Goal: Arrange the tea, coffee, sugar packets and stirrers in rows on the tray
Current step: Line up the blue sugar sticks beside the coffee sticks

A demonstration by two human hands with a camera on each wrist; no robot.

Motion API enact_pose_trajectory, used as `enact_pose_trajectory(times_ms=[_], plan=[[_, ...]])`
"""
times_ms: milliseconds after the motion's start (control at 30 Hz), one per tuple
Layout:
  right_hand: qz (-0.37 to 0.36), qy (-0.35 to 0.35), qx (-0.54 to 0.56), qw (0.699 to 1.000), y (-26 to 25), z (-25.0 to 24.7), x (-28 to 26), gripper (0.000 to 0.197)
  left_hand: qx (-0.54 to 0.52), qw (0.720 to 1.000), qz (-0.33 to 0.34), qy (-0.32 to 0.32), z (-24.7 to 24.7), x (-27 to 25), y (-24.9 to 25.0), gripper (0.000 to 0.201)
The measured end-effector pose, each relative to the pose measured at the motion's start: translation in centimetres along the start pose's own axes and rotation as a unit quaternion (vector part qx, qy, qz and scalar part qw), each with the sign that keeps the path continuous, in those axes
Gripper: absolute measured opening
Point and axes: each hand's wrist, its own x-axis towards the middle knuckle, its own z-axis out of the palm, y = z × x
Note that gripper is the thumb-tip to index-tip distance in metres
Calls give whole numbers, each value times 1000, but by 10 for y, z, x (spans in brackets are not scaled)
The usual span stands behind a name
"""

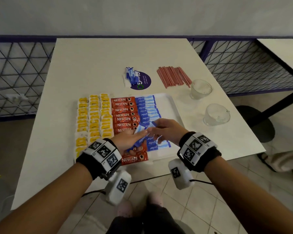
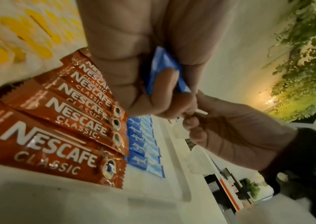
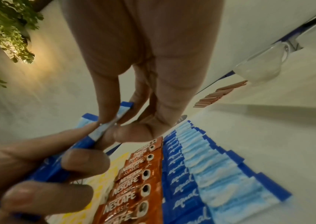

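The left hand (image 1: 128, 139) grips a spare bunch of sugar packets (image 3: 57, 165) as stock; the right hand (image 1: 166, 130) pinches one off, probably for the unfinished blue row (image 1: 146, 109).

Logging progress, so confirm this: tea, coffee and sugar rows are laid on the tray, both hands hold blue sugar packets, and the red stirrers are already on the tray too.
Not the stirrers: the head view shows the red stirrers lying on the table beyond the tray. The rest holds: the left hand and right hand hold blue sugar packets.
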Motion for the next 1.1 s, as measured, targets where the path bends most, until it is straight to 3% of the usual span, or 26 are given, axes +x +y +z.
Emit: enact_pose_trajectory(times_ms=[267,400,533,633,867,933,1000,1100], plan=[[46,-7,-49,998,21,-32,1,7,259,964,55,19,11,12,4,29],[48,-21,-95,994,35,-46,4,11,307,949,64,39,22,18,-1,28],[58,-50,-49,996,52,-51,3,23,323,943,63,49,27,18,-8,17],[77,-65,-47,994,61,-51,4,24,348,934,62,48,31,19,-15,24],[37,-50,-219,974,75,-52,9,8,455,885,47,88,40,22,-24,24],[37,-56,-223,973,78,-53,11,13,488,866,48,95,43,20,-26,25],[49,-61,-212,974,79,-53,13,5,514,851,52,94,45,19,-27,27],[71,-53,-172,981,80,-51,16,27,529,841,54,99,47,19,-30,28]])
